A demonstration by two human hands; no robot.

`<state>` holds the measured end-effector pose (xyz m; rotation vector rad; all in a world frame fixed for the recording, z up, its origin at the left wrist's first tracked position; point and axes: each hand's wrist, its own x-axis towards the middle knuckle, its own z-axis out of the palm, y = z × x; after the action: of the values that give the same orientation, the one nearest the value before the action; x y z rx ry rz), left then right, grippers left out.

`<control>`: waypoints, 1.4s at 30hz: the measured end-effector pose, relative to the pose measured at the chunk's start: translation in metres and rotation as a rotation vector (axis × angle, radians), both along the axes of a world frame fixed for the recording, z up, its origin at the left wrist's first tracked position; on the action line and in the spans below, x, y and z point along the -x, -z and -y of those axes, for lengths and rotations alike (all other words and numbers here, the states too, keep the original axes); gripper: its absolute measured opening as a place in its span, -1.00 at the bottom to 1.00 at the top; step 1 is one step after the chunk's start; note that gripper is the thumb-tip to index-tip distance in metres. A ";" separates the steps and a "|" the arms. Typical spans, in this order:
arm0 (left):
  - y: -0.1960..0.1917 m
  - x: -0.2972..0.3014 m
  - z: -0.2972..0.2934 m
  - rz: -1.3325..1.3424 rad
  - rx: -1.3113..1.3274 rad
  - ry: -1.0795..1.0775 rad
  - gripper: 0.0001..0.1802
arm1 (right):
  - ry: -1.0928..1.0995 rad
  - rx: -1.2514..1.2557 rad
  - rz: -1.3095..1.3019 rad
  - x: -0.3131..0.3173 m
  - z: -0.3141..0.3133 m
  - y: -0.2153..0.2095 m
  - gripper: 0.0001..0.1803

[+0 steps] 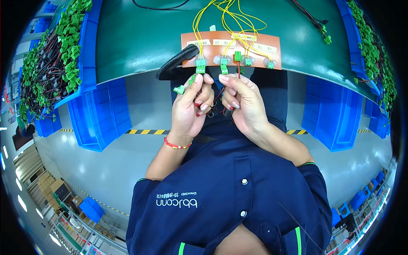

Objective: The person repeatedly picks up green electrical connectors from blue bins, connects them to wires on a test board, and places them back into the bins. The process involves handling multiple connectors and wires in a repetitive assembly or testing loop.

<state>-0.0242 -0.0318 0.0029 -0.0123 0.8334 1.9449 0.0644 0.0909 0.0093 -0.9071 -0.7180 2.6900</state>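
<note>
Green connector (200, 69) at the orange board (213, 52) is pinched by the left hand (191, 104), while the right hand (246, 100) grasps a second connector (224, 69) to its right.

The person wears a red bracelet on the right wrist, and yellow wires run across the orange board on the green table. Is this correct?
Not quite. The red bracelet is on the wrist of the left hand, as the head view shows. Yellow wires do run across the orange board on the green table.

Green worktable (140, 38), grey floor (106, 170) (glossy), black-and-yellow tape (146, 132), cardboard boxes (46, 185), strip lights (22, 204)
</note>
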 end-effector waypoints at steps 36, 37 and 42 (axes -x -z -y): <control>0.041 -0.020 -0.007 -0.378 0.213 0.517 -0.81 | -0.029 -0.233 0.049 -0.093 -0.065 0.061 -0.45; 0.041 -0.020 -0.005 -0.374 0.219 0.531 -0.82 | 0.023 -0.225 -0.011 -0.091 -0.065 0.060 -0.45; 0.043 -0.019 0.005 -0.384 0.230 0.586 -0.85 | 0.042 -0.292 0.072 -0.081 -0.062 0.031 -0.64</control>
<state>-0.0048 -0.0371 -0.0399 0.4336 1.1567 1.3074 0.1456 0.1530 -0.0212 -0.9335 -1.0602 2.4401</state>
